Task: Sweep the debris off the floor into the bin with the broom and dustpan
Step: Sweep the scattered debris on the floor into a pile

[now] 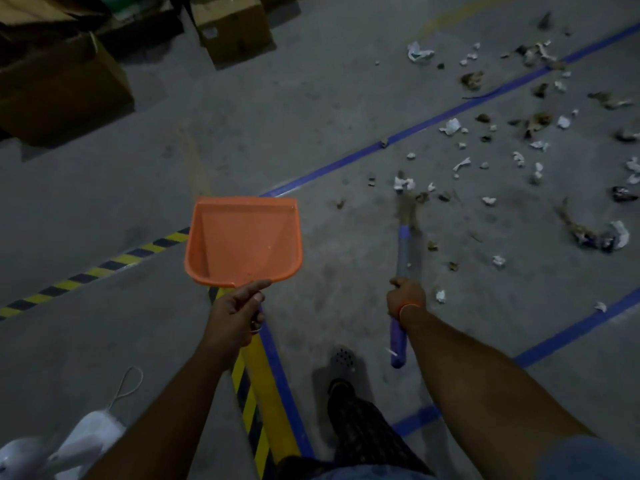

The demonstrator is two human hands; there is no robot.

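My left hand [239, 311] grips the handle of an orange dustpan [244, 240], held above the floor with its empty pan facing up. My right hand [406, 295] is closed around the purple-grey handle of a broom [402, 251]. The broom's brown bristles point forward and reach the near edge of the debris. Scattered debris [519, 133], white paper scraps and brown dry leaves, covers the grey concrete floor to the upper right. No bin is in view.
Cardboard boxes [62, 84] stand at the upper left and a smaller cardboard box [235, 27] at the top centre. Blue tape lines [398, 136] and yellow-black hazard stripes [104, 268] cross the floor. My foot [343, 382] is below the broom. White bags [65, 448] lie at the bottom left.
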